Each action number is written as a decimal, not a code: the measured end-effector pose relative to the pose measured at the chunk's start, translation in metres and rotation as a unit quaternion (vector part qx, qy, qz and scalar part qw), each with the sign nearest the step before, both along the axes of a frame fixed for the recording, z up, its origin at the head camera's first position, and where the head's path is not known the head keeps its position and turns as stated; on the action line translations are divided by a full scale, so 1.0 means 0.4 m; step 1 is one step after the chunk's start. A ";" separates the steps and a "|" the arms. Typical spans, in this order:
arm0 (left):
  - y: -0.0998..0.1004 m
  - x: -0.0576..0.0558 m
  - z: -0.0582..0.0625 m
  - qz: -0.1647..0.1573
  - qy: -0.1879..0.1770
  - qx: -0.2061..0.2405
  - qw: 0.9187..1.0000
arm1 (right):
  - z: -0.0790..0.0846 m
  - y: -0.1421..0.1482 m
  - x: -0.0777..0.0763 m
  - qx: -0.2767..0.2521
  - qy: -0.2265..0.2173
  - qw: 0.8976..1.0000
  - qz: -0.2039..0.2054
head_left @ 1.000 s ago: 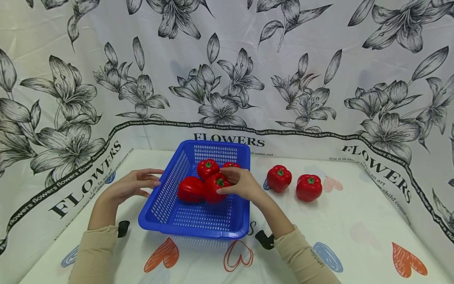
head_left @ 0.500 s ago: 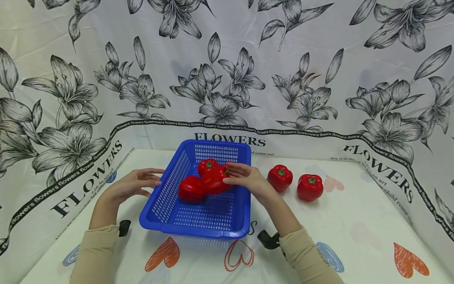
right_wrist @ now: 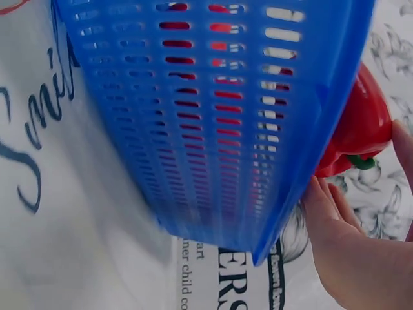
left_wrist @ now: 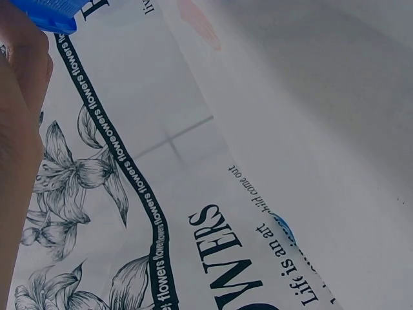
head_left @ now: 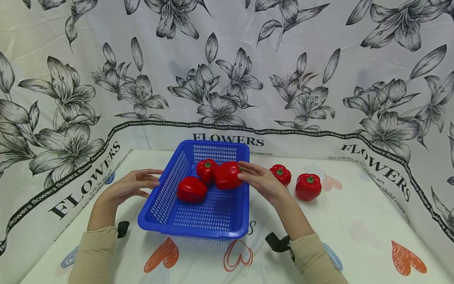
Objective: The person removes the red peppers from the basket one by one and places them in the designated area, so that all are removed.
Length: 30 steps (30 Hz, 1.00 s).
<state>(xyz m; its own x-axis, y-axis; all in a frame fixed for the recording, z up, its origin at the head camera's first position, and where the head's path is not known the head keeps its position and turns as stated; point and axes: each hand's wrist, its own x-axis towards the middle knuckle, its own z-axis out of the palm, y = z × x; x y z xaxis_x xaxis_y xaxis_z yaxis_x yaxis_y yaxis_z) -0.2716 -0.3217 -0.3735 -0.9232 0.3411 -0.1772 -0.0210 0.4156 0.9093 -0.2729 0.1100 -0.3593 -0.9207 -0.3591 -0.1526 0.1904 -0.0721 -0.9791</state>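
Note:
My right hand [head_left: 260, 179] pinches a red bell pepper [head_left: 227, 175] just above the blue plastic basket [head_left: 193, 233], near its right side. The pepper lies sideways, its green stem toward the palm. In the right wrist view, the thumb and fingers hold that pepper [right_wrist: 361, 123] beside the rim. Two more red peppers rest in the basket: one upright [head_left: 206, 169] with its stem up, one on its side [head_left: 191, 189]. My left hand [head_left: 133, 185] stands at the basket's left rim, fingers extended and loosely bent, tips right at the edge.
Two red bell peppers, a nearer one [head_left: 308, 187] and a partly covered one [head_left: 281, 174], stand on the table right of the basket. A white cloth [head_left: 354, 221] with printed hearts covers the table. Behind it hangs a flower-print curtain [head_left: 149, 134].
My right hand has moved right and slightly back with the pepper, tipping it onto its side. A pepper seen earlier at the basket's back right is now hidden. My left hand stays at the rim.

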 end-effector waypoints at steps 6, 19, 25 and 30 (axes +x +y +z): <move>-0.002 0.000 -0.001 0.000 0.001 -0.002 1.000 | 0.004 0.040 0.008 -0.017 -0.005 1.000 -0.012; 0.002 0.001 0.003 -0.002 -0.003 -0.006 1.000 | 0.015 0.157 0.040 -0.018 -0.002 0.999 -0.034; 0.000 0.000 0.001 0.002 -0.001 -0.010 1.000 | 0.002 0.210 0.063 0.001 0.006 0.999 -0.040; 0.000 0.000 0.002 0.002 0.003 -0.006 1.000 | -0.016 0.240 0.081 0.031 0.013 0.999 -0.040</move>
<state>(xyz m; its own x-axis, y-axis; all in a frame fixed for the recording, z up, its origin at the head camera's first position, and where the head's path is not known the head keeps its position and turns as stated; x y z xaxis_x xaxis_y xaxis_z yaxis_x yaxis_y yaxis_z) -0.2716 -0.3218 -0.3728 -0.9255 0.3354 -0.1759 -0.0175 0.4262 0.9045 -0.2406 0.2058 -0.3657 -0.9503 -0.2740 -0.1479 0.1610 -0.0259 -0.9866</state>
